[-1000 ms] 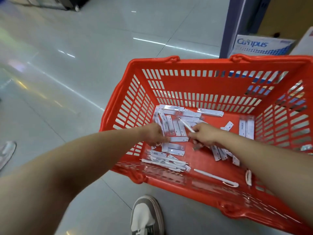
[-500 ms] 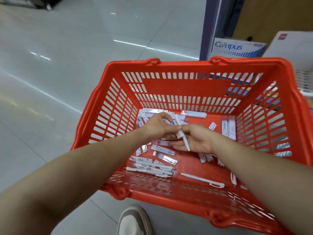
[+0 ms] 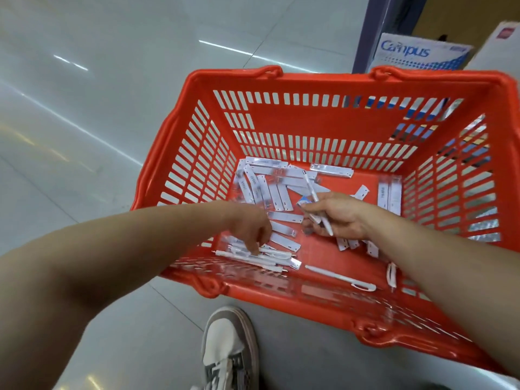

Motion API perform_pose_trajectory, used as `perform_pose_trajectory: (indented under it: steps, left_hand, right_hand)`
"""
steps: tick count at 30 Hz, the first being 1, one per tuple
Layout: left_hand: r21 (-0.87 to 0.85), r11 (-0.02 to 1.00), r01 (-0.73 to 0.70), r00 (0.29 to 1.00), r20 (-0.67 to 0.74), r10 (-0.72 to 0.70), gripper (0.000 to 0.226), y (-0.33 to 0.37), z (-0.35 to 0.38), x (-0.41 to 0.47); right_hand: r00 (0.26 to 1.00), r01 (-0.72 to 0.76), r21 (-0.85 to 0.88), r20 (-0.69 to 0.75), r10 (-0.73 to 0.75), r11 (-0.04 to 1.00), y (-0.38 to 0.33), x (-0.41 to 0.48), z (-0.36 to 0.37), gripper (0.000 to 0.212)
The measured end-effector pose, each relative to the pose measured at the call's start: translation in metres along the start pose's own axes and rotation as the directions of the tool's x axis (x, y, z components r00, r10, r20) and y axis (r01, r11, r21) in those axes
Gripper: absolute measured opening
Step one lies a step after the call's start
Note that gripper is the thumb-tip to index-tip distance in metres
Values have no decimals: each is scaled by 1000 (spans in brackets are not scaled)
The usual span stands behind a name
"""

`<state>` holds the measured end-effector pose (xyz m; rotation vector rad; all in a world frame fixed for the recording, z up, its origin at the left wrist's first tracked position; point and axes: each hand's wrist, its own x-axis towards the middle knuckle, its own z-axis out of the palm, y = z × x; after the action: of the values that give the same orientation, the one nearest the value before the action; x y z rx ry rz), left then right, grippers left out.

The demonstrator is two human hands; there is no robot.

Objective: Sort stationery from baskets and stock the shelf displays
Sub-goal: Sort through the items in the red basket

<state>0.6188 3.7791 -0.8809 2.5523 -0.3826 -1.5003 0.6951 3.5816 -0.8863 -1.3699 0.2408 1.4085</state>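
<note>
Standing on the floor [image 3: 112, 114] nearest the camera is a grey-and-white shoe [image 3: 229, 350], just before the near rim of a red basket [image 3: 281, 291]. In the basket's near-left corner lie wrapped pens [image 3: 277, 261]. The left hand [image 3: 250, 226] reaches down onto them with its fingertips touching the wrappers; whether it grips one I cannot tell. A loose pen [image 3: 340, 278] lies bare along the near wall, toward the right. At mid-basket the right hand [image 3: 337, 213] has its fingers curled round a white pen [image 3: 311, 190], whose tip points to the far wall. Flat white packets [image 3: 270, 187] are heaped toward the far-left corner, and two more [image 3: 389, 194] lie against the right wall. Beyond the far-right corner stands a Campus box [image 3: 419, 52].
</note>
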Motion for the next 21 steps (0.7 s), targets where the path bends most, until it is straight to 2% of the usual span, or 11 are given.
perform_pose_trajectory:
  steps: [3, 7, 9, 11, 14, 16, 19, 21]
  left_hand:
    - [146, 986, -74, 996, -38, 80, 52, 0, 18, 2]
    - [414, 899, -144, 987, -10, 162, 74, 2, 27, 4]
    - [459, 881, -114, 988, -36, 147, 77, 4, 26, 4]
    - [451, 891, -55, 988, -106, 115, 67, 4, 26, 6]
    - [333, 943, 17, 967, -247, 69, 45, 3, 24, 9]
    - [156, 985, 71, 939, -342, -13, 29, 2, 17, 11]
    - [-98, 985, 141, 915, -367, -168, 23, -3, 10, 11]
    - [-307, 941, 141, 905, -346, -248, 21, -9, 6, 9]
  right_hand:
    - [1000, -6, -91, -16, 5, 996, 5, 0, 2, 14]
    - [999, -21, -75, -38, 18, 997, 9, 1, 2, 33]
    - [999, -27, -91, -47, 22, 996, 11, 1, 2, 39]
    - [998, -26, -111, -65, 18, 993, 11, 1, 0, 42]
    - [995, -1, -96, -102, -9, 995, 10, 3, -4, 44]
    - [993, 8, -73, -119, -17, 997, 8, 3, -7, 44]
    - [992, 3, -37, -122, -7, 999, 7, 4, -8, 40]
    - [990, 10, -23, -137, -13, 1000, 6, 4, -8, 35]
